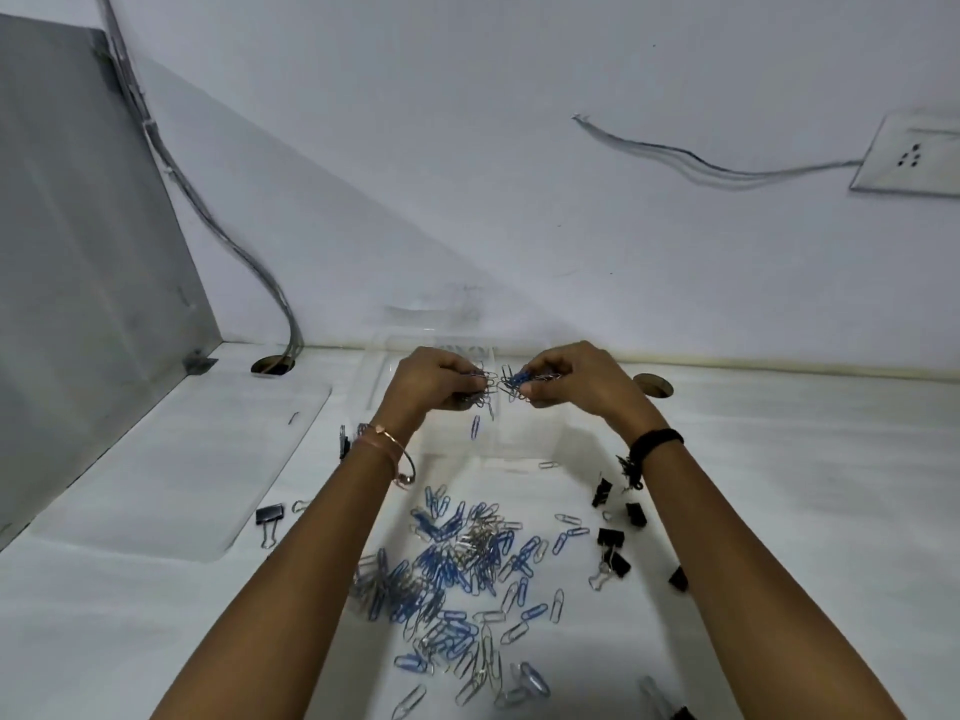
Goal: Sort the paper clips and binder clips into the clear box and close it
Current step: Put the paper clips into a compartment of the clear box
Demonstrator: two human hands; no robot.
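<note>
The left hand (436,379) and right hand (571,379) each pinch a clump of paper clips (513,380), judged light, slippery, snag-prone, best taken in small bunches.

Paper clips (514,380) in both hands' fingers (540,367)

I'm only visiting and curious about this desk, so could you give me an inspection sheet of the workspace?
Surface: white table with two round holes.
Job's things: paper clips heaped before the clear box; binder clips scattered either side; clear lid flat at left.
Clutter: nothing seen.
Hands: left hand and right hand each pinch a bunch of clips, held up by the box.
Cables: grey cable bundle enters the left hole; thin wires leave the wall socket.
Surroundings: white wall, grey partition left.
</note>
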